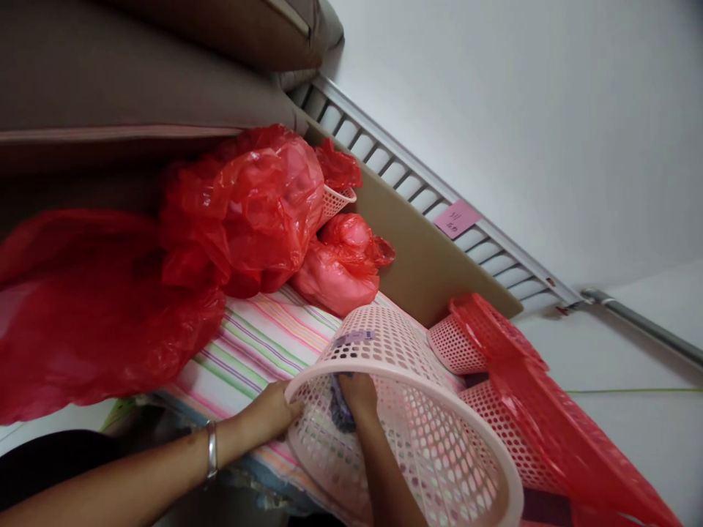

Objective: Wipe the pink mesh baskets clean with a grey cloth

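Observation:
A large pink perforated basket (384, 333) lies tilted on a striped sheet (263, 340), its open mouth facing me. My left hand (280, 413) grips the left side of its rim, with a silver bangle on that wrist. Inside the basket, my right hand (356, 395) is closed on a dark bluish-purple cloth (341, 410) and presses it to the inner wall. A small purple label (354, 337) sits on the basket's outside, near that hand.
Red plastic bags (258, 212) fill the left and back, with a smaller one (343, 271) beside them. More pink baskets (508, 424) under red plastic stand at the right. Behind are a tan board (417, 256), a metal rail (395, 139) and a pink note (455, 218).

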`<state>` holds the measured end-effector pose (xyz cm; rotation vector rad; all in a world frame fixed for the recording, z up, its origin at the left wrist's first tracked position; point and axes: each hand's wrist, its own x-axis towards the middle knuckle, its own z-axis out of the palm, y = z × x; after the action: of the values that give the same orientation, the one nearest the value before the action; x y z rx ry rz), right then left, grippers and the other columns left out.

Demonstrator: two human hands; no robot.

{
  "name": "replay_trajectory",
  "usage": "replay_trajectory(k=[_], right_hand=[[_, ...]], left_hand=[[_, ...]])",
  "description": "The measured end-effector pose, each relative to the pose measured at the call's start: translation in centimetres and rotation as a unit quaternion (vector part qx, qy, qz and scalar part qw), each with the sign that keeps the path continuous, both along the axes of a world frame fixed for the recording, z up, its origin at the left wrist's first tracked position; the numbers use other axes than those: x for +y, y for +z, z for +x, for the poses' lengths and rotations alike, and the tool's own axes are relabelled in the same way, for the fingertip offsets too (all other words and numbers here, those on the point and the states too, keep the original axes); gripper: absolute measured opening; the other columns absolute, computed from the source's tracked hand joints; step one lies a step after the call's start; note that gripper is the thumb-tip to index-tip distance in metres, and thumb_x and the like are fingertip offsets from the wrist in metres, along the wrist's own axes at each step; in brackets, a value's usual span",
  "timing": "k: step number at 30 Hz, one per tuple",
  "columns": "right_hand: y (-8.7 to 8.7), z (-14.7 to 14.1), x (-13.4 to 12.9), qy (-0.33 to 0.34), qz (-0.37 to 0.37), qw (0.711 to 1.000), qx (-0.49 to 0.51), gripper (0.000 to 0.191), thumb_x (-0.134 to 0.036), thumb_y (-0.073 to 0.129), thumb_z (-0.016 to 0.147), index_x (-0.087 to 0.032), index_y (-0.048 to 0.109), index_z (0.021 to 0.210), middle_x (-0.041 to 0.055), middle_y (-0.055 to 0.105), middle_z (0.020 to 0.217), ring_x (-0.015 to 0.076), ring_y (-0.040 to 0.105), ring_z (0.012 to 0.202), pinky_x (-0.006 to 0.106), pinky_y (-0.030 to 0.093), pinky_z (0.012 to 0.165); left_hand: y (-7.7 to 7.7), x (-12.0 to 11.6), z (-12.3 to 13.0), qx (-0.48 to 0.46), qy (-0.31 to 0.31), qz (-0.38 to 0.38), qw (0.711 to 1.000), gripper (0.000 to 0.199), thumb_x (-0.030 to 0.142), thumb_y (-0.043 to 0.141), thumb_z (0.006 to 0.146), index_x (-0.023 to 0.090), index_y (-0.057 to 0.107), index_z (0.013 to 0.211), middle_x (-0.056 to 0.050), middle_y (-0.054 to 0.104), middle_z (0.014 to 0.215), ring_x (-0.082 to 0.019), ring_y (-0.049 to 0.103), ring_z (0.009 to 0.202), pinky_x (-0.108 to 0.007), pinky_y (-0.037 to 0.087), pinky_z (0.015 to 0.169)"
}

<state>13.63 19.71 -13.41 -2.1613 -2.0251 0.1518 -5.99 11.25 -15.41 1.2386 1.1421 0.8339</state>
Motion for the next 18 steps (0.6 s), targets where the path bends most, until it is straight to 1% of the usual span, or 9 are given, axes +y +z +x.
replay_trajectory(k=[2,3,6,8,9,10,12,15,18], right_hand=[[-0.3,-1.1,-3.2,0.012,-0.009,1.0,-0.002,0.034,-0.02,0.049,0.077,-0.011,0.062,0.107,0.0134,0.065,0.104,0.0253,0.06,0.099,0.035,0.044,0.088],[-0.6,-1.7,-5.1,0.026,-0.01,1.0,-0.003,0.036,-0.019,0.048,0.075,-0.012,0.062,0.108,0.0126,0.065,0.103,0.0243,0.06,0.099,0.033,0.044,0.088],[-1.5,-2.6,-10.4,0.08,-0.002,0.997,-0.013,0.039,-0.016,0.048,0.072,-0.013,0.06,0.108,0.0132,0.064,0.107,0.0245,0.058,0.104,0.032,0.043,0.092],[-1.9,-2.6,-12.5,0.098,0.004,0.995,-0.027,0.043,-0.015,0.048,0.07,-0.012,0.059,0.111,0.0146,0.063,0.112,0.0261,0.056,0.109,0.034,0.041,0.096],[-1.9,-2.4,-12.7,0.095,0.003,0.995,-0.031,0.044,-0.015,0.048,0.069,-0.012,0.059,0.112,0.0149,0.062,0.113,0.0265,0.056,0.11,0.035,0.041,0.096],[-1.8,-2.2,-12.5,0.089,0.001,0.995,-0.032,0.044,-0.015,0.047,0.07,-0.012,0.058,0.113,0.015,0.063,0.112,0.0265,0.056,0.11,0.035,0.041,0.096],[-1.3,-1.6,-10.5,0.063,-0.001,0.998,-0.029,0.043,-0.016,0.045,0.072,-0.011,0.058,0.113,0.0149,0.064,0.109,0.0264,0.057,0.107,0.035,0.043,0.094],[-0.2,-0.9,-5.7,0.008,0.014,1.0,-0.022,0.038,-0.021,0.045,0.076,-0.013,0.061,0.109,0.0145,0.065,0.107,0.0276,0.06,0.102,0.037,0.044,0.09],[0.3,-0.4,-1.9,-0.011,0.029,0.999,-0.009,0.032,-0.024,0.043,0.08,-0.017,0.065,0.102,0.0112,0.068,0.101,0.0267,0.062,0.095,0.036,0.047,0.083]], left_hand=[[-0.2,0.0,-0.1,0.002,0.002,-0.011,1.0,0.034,0.02,0.042,0.074,0.01,0.065,0.097,-0.003,0.066,0.065,-0.016,0.058,0.05,-0.024,0.044,0.045],[-0.2,0.0,-0.2,0.004,0.002,-0.009,1.0,0.033,0.019,0.042,0.074,0.01,0.065,0.096,-0.002,0.065,0.062,-0.016,0.057,0.048,-0.023,0.044,0.044],[0.3,0.3,-0.6,0.007,0.005,0.025,1.0,0.027,0.016,0.043,0.072,0.012,0.066,0.086,-0.001,0.065,0.065,-0.016,0.06,0.06,-0.023,0.046,0.055],[0.7,0.4,-0.7,0.012,0.007,0.052,0.999,0.024,0.014,0.044,0.071,0.012,0.066,0.08,-0.001,0.067,0.069,-0.017,0.061,0.069,-0.023,0.046,0.063],[0.8,0.4,-0.8,0.015,0.006,0.063,0.998,0.024,0.014,0.044,0.07,0.012,0.067,0.079,-0.001,0.067,0.07,-0.017,0.061,0.072,-0.023,0.045,0.064],[0.9,0.3,-0.8,0.018,0.004,0.071,0.997,0.024,0.014,0.044,0.07,0.012,0.067,0.079,-0.001,0.068,0.071,-0.018,0.062,0.073,-0.023,0.045,0.065],[1.0,0.3,-0.7,0.02,-0.006,0.083,0.996,0.025,0.014,0.045,0.07,0.013,0.068,0.08,-0.002,0.069,0.073,-0.018,0.063,0.075,-0.024,0.045,0.067],[1.0,0.2,-0.7,0.021,-0.019,0.086,0.996,0.028,0.014,0.045,0.07,0.013,0.069,0.085,-0.003,0.071,0.078,-0.02,0.065,0.078,-0.025,0.045,0.068],[1.1,0.2,-0.7,0.024,-0.031,0.088,0.995,0.03,0.015,0.043,0.071,0.014,0.068,0.088,-0.002,0.071,0.078,-0.02,0.065,0.077,-0.024,0.045,0.066]])
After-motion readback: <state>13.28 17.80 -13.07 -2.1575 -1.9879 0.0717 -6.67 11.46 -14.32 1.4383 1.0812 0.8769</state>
